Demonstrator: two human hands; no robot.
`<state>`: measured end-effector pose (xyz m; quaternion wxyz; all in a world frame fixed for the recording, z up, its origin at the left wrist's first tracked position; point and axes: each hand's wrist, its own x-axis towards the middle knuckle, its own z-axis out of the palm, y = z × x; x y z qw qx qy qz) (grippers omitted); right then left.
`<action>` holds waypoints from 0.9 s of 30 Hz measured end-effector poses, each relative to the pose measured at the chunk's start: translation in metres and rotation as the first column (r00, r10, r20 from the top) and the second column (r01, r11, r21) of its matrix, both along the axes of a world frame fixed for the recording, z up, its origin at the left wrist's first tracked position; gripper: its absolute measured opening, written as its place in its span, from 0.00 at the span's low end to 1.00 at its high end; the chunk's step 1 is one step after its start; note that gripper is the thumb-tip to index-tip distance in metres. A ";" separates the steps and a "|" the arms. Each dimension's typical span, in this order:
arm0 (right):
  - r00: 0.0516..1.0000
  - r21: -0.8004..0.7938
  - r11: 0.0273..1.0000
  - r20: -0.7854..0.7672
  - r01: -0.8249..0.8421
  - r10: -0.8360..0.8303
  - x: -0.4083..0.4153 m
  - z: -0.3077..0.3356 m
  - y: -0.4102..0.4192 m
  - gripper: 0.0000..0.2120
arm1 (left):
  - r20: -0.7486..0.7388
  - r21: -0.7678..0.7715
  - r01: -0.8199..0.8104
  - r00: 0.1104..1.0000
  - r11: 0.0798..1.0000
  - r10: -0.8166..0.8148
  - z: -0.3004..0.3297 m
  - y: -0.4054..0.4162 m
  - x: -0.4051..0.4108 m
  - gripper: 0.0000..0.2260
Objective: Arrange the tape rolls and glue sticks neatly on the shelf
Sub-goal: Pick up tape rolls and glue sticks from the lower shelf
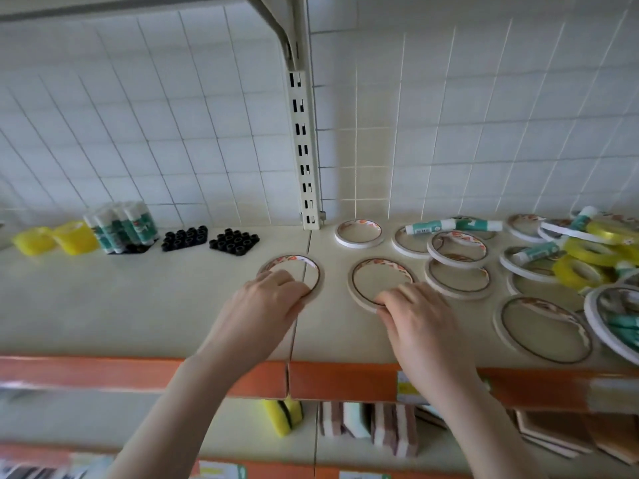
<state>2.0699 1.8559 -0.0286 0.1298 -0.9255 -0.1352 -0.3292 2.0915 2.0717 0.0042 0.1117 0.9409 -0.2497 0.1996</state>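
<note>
Tape rolls lie flat across a cream shelf [103,305] with an orange front edge. Nearest the middle are two thin, wide rings: the left tape ring [304,267] sits over the seam between two shelf boards, and the right tape ring [366,271] lies just beside it, apart from it. The left hand [266,302] rests on the near edge of the left ring, its fingers [287,281] curled over the rim and into the hole, gripping it. The right hand [418,316] presses on the near edge of the right ring, fingers [390,297] bent over its rim in the same grasp.

To the right, more flat rings [456,254] overlap in a loose spread, mixed with yellow tape rolls [587,254] and loose glue sticks [449,225] lying on their sides. At the far left of the shelf stand two yellow rolls [55,240], then a bundle of upright glue sticks [121,226], then two black holder trays [211,238], all near the white grid back panel [173,115]. A slotted upright post [304,150] divides the panel. Below the shelf, sponges [283,416] stand on a lower level.
</note>
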 end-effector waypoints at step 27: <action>0.970 0.035 0.971 0.067 -0.235 0.233 -0.014 0.018 0.452 0.09 | 0.168 -0.060 -0.362 0.915 0.930 0.367 0.016 0.492 -0.101 0.18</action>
